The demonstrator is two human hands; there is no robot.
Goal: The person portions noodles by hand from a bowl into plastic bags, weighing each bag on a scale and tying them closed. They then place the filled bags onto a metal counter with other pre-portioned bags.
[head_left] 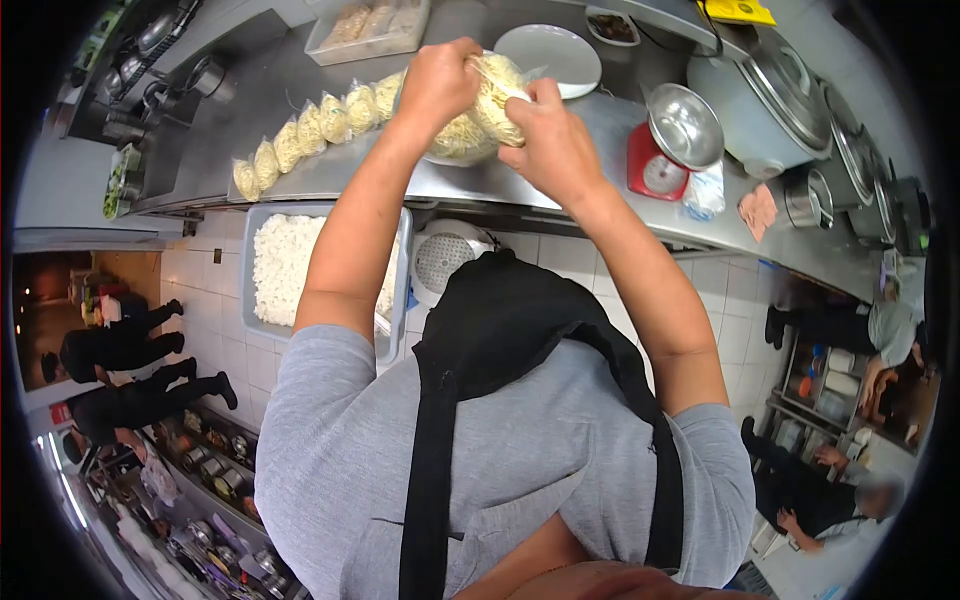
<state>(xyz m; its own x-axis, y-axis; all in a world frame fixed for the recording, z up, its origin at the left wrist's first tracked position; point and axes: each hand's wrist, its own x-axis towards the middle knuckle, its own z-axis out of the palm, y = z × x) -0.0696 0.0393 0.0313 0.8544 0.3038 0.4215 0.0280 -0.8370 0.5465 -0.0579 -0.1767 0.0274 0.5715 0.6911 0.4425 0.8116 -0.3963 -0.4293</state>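
A clear plastic bag of pale yellow noodles (494, 97) is held up between my two hands over the metal counter. My left hand (443, 84) is closed on the upper left of the bag, near its mouth. On the bag's right side, my right hand (552, 143) grips with the fingers curled in. Just below, a bowl of loose noodles (461, 143) is partly covered by the bag and my hands. To the left, a row of several filled noodle bags (309, 127) stands along the counter. A grey round plate (549, 57) lies behind my right hand.
A red scale with a metal bowl (685, 128) stands to the right, beside a large lidded pot (760, 100). Below the counter sit a tub of white food (249, 270) and a perforated white stool (442, 260). Other people are at both sides of the kitchen.
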